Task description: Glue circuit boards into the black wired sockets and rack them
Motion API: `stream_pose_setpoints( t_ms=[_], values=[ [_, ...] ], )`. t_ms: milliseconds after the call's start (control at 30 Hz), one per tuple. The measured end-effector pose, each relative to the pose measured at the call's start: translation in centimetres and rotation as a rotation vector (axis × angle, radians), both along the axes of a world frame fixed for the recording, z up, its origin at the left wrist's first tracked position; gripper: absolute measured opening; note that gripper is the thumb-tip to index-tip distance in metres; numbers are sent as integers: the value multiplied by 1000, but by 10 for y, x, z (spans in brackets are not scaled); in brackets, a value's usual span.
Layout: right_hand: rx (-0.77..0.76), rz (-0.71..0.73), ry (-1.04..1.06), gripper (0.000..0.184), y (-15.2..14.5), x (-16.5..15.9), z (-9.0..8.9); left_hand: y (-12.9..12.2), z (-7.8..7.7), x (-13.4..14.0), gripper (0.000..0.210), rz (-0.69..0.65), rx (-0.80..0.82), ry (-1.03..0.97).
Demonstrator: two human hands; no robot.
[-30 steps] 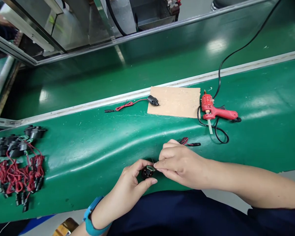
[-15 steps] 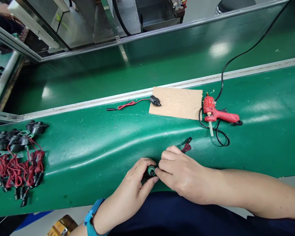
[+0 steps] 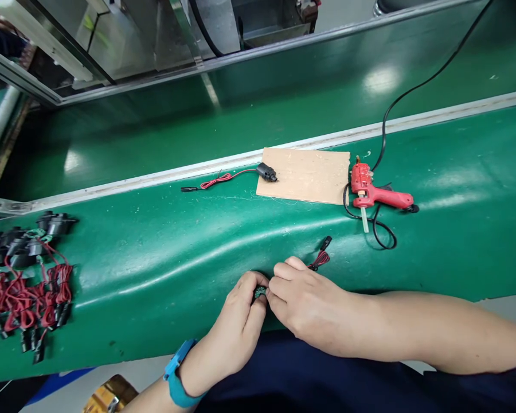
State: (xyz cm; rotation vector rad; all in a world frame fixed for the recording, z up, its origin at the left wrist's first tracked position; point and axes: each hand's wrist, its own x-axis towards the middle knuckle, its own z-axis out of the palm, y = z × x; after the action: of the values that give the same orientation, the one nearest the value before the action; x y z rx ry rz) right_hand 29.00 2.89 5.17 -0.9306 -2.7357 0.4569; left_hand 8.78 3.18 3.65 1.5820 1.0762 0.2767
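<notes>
My left hand (image 3: 241,324) is curled round a small black housing whose round green circuit board (image 3: 260,292) shows between thumb and forefinger. Against the board's right edge press the closed fingertips of my right hand (image 3: 298,295); what they pinch is hidden. Beyond the right knuckles a bundled red-and-black cable (image 3: 320,259) with a black connector lies on the green work surface (image 3: 155,246), its near end out of sight behind the hand.
A red glue gun (image 3: 372,192) with a black cord lies right of a cardboard sheet (image 3: 305,175). One wired black part (image 3: 266,172) rests on the sheet's left edge. Several similar parts (image 3: 26,246) with red cables are piled at far left. A white strip (image 3: 155,175) runs behind.
My left hand has turned and closed further round the housing, so less of the circuit board shows. My right fingers stay at its edge. The whole view has shifted slightly.
</notes>
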Motion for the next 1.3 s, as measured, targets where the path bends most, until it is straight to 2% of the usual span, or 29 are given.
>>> stream_pose_setpoints(
  t_ms=[100,267,500,800,933,1033,1167,1300],
  values=[
    [-13,-53,9,11,2,2,-1,0,-4,0,17,35,-10,-11],
    [-127,-120,60,16,4,10,-1,0,-8,0,15,40,-16,-53],
    [-92,-121,123,19,5,10,3,1,-4,-1,14,5,-38,-64],
    [-297,-127,164,19,12,10,-3,1,-9,-2,17,52,-60,-143],
    [-339,-182,211,11,9,7,-1,0,-12,-2,18,75,-51,-134],
    [-329,-216,244,12,6,4,-3,-3,-16,-2,28,110,-27,-108],
    [-309,-249,274,11,6,-2,-9,-8,-24,-4,56,158,11,-89],
    [-429,-330,380,8,13,-7,-16,-12,-28,-5,71,118,-24,-123]
  ],
)
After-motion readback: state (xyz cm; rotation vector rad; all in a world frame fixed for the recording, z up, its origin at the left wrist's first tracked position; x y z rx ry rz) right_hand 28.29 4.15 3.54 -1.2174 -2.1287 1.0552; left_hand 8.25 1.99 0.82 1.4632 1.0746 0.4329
